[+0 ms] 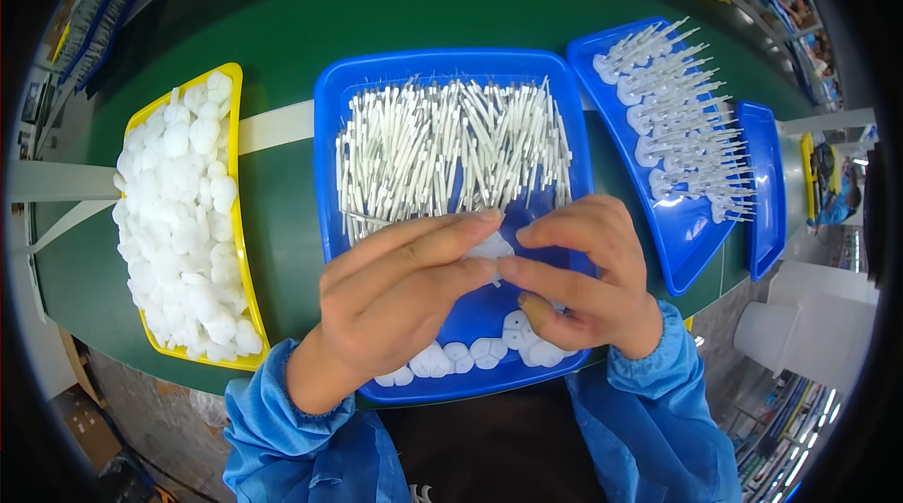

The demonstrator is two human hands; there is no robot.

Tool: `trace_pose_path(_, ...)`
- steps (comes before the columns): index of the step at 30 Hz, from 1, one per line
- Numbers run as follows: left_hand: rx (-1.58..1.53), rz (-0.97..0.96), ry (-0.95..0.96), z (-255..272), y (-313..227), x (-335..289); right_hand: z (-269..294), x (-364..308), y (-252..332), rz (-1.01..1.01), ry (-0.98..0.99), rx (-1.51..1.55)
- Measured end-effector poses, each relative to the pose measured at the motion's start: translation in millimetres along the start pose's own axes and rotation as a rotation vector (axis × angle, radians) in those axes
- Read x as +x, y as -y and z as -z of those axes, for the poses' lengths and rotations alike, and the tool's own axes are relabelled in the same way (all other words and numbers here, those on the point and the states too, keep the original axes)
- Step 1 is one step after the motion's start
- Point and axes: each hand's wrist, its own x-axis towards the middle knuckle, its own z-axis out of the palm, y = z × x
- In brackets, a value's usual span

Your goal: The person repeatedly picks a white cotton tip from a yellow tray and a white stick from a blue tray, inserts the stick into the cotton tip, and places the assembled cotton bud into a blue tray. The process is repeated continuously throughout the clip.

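My left hand [400, 282] and my right hand [593, 268] meet above the middle of a blue tray [329, 80]. Between their fingertips is a thin white petal-shaped disc [491, 247], partly covered by the fingers. My left thumb and fingers close on it from the left, while my right fingers pinch at its right side. Many thin white sticks [451, 146] fill the far half of the tray. A row of white petal-shaped discs [458, 357] lies along its near edge, partly under my right hand. One grey rod [362, 218] pokes out beside my left fingers; whether I hold it is unclear.
On the left, a yellow-rimmed tray [240, 212] is heaped with white discs [183, 221]. To the right, another blue tray [673, 254] carries rows of discs with sticks attached [677, 127]. A narrower blue tray [767, 193] sits beyond it, all on a green table [442, 5].
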Motion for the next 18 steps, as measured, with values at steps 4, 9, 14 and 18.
trace_pose_path(4,-0.024,0.050,0.005,3,1,0,10,-9,6,-0.010,0.057,-0.015)
trace_pose_path(9,-0.147,0.294,-0.049,4,2,1,-11,1,23,-0.046,0.245,-0.272)
trace_pose_path(14,-0.364,0.508,-0.084,4,9,-7,-15,0,24,-0.087,0.309,-0.304)
trace_pose_path(18,-0.350,0.516,-0.077,4,8,-6,-6,6,7,-0.286,0.217,0.007)
